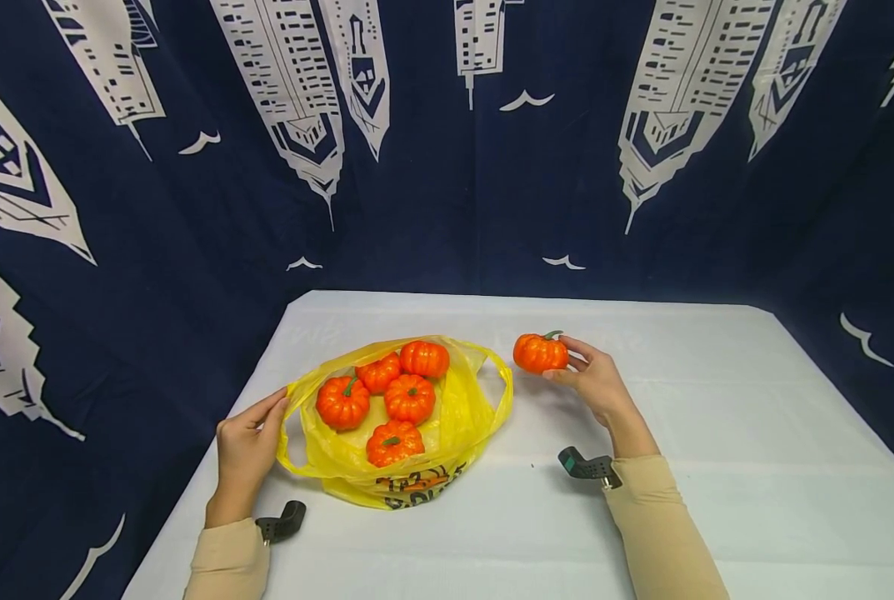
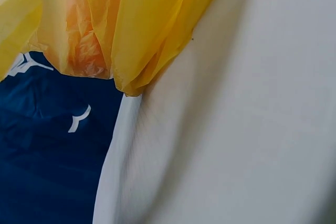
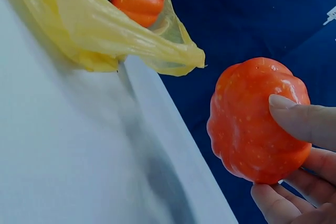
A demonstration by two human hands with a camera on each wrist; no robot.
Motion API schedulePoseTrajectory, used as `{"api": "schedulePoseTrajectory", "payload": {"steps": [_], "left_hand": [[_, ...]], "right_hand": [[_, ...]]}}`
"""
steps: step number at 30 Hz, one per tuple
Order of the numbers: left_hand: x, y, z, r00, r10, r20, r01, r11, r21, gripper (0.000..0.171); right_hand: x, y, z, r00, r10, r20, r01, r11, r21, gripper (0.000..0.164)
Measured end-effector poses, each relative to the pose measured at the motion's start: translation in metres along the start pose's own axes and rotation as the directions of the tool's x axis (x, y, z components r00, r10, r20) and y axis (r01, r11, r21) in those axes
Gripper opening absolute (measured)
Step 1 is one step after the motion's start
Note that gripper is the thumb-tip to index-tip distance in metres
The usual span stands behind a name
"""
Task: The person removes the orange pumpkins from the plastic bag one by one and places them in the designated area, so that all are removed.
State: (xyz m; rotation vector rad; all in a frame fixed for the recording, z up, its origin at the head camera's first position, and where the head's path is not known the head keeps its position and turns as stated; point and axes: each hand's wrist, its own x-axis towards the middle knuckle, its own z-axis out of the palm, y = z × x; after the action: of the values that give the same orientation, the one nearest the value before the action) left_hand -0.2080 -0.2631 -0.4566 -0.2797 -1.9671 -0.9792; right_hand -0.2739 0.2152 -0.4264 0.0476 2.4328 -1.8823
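A yellow plastic bag point(image 1: 461, 417) lies wide-mouthed on the table, with several small orange pumpkins point(image 1: 410, 399) inside it. My left hand point(image 1: 250, 446) pinches the bag's rim at its left side. In the left wrist view only the bag point(image 2: 152, 24) shows, and the hand is out of sight. To the right of the bag, my right hand point(image 1: 596, 383) holds another pumpkin point(image 1: 540, 353) by its side, its green stem upward. The right wrist view shows the thumb and fingers around this pumpkin point(image 3: 260, 121), apart from the bag.
A white cloth covers the table point(image 1: 754, 433). Behind it hangs a dark blue curtain point(image 1: 432, 208) printed with white buildings and birds. Black camera mounts point(image 1: 587, 465) sit on both wrists, low over the table.
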Motion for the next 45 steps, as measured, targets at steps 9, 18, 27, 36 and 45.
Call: {"api": "schedulePoseTrajectory", "payload": {"steps": [9,18,27,36,45], "left_hand": [[-0.001,0.001,-0.002,1.000,-0.022,-0.006,0.022,1.000,-0.004,0.023],[0.000,0.001,-0.002,1.000,-0.009,-0.007,0.009,1.000,-0.002,0.024],[-0.001,0.000,-0.001,1.000,-0.016,-0.008,0.016,1.000,-0.011,0.025],[-0.001,0.001,-0.001,1.000,-0.007,-0.009,0.007,1.000,-0.015,0.025],[0.001,0.002,-0.002,1.000,-0.008,0.004,0.009,1.000,-0.013,0.022]], "right_hand": [[0.005,0.008,0.000,0.997,0.037,-0.074,-0.034,0.998,0.049,0.080],[0.011,0.020,0.002,0.991,0.044,-0.130,-0.034,0.996,0.083,0.078],[0.013,0.029,0.005,0.988,0.048,-0.148,-0.039,0.997,0.061,0.078],[0.015,0.035,0.008,0.990,0.052,-0.132,-0.041,0.996,0.084,0.081],[0.017,0.039,0.011,0.984,0.013,-0.176,-0.014,1.000,-0.004,0.062]]}}
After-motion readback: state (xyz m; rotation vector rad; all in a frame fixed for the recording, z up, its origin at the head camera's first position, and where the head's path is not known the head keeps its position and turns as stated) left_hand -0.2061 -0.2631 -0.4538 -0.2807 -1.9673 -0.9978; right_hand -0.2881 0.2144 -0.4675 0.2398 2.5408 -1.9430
